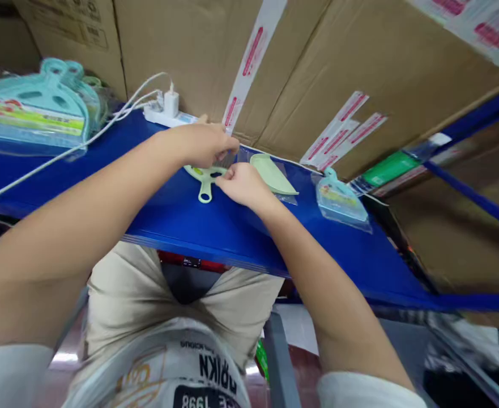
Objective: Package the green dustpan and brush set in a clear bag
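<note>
Nearest the camera, at the bottom of the frame, is your white cotton shirt with dark and orange print (147, 374). Past your knees, on the smooth blue surface (232, 232), the pale-green plastic piece with a ring-ended handle (205, 190) lies just above the middle of the frame, its ring toward you.

Your left hand (204, 143) bends over its far side, fingers partly curled; you can't tell from here what they hold. Your right hand (244, 182) is nearly closed, thumb and fingertips pinching the right edge beside the handle.

Keep that pinch light but steady, so the thin plastic neither bends nor skids, and let the left fingers do the finer work. Watch the pale-green half-round plastic pan (272, 174) just right of your right hand, lying over clear film: a careless wrist could nudge it. Lift your left forearm clear of the surface.
</note>
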### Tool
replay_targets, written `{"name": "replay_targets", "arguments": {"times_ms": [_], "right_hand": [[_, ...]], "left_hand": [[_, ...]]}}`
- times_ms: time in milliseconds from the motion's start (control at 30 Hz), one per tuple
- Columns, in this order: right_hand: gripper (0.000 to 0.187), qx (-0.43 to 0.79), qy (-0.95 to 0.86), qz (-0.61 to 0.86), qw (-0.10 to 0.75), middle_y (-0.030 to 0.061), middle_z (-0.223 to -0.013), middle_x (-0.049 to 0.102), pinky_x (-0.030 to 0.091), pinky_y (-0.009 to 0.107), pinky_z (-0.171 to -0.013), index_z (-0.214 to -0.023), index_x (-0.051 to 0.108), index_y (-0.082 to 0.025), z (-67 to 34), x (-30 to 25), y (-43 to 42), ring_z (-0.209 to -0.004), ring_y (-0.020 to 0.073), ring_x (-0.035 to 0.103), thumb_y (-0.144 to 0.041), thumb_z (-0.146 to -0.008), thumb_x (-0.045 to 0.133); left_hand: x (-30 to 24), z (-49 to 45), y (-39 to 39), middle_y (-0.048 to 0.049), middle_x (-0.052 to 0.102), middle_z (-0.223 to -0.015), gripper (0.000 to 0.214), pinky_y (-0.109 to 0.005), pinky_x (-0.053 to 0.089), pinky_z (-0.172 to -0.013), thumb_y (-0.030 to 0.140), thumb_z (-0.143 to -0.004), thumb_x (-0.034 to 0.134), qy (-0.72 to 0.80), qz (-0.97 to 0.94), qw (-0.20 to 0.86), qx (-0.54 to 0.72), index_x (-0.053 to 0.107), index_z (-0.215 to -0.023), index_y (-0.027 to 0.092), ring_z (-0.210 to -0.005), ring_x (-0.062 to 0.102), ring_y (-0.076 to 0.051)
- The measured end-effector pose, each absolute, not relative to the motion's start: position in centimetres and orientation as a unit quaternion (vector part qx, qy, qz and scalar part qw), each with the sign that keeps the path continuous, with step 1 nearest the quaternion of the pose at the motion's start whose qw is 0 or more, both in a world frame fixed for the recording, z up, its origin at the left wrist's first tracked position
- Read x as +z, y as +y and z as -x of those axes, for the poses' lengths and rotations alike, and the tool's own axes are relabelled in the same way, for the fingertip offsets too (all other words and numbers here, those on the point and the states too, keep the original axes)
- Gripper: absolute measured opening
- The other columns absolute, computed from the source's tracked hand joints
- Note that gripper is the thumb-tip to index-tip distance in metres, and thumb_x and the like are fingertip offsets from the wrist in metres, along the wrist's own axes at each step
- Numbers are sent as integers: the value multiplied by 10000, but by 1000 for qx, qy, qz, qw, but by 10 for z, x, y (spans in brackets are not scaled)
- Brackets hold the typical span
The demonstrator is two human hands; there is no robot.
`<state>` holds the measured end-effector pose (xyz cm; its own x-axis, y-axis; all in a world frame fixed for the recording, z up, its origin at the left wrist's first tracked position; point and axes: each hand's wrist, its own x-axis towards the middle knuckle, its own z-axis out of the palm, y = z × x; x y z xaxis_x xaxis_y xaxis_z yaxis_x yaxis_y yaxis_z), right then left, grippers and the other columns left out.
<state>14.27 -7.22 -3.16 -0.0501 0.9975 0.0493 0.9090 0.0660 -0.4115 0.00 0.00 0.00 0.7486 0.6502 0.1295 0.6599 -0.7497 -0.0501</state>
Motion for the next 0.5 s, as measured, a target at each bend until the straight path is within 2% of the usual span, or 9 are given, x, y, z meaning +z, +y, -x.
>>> {"name": "replay_targets", "arguments": {"times_ms": [133,267,367,433,500], "right_hand": [[525,122,-725,663,142,-1,-567,501,328,332,-631,-561,474,-259,-139,-35,-73,-597,163,474,-327,-1047,662],[406,76,-734,661,134,78,-721,673,418,337,-690,-702,642,-224,-137,-35,-78,-727,222,630,-419,-1058,649],[182,42,-749,644,152,102,-895,755,492,355,-780,-1002,762,-189,-138,-37,-78,-867,257,697,-309,-1037,631],[223,35,-777,612,142,108,-987,772,524,374,-860,-1150,773,-178,-141,-41,-75,-961,271,715,-204,-1001,609],[298,32,-806,579,116,131,-1088,768,539,394,-929,-1200,780,-167,-144,-45,-71,-1064,288,717,-145,-975,586]], "left_hand": [[-4,2,7,-59,810,-1121,510,-467,493,-1086,61,-836,594,-391,918,52,-37,804,-1261,251,-1210,727,-315],[-7,14,15,-29,803,-931,354,-356,516,-957,149,-908,604,-398,916,3,-52,831,-1170,220,-1001,700,-246],[-10,21,21,1,747,-754,198,-332,507,-937,238,-918,671,-410,911,-5,-44,832,-1028,203,-913,663,-232],[-12,23,23,22,719,-689,143,-322,512,-881,215,-893,687,-423,906,1,-17,821,-942,220,-820,634,-212],[-14,22,26,47,694,-640,139,-300,513,-811,186,-866,687,-424,906,8,-8,809,-900,244,-727,591,-185]]}}
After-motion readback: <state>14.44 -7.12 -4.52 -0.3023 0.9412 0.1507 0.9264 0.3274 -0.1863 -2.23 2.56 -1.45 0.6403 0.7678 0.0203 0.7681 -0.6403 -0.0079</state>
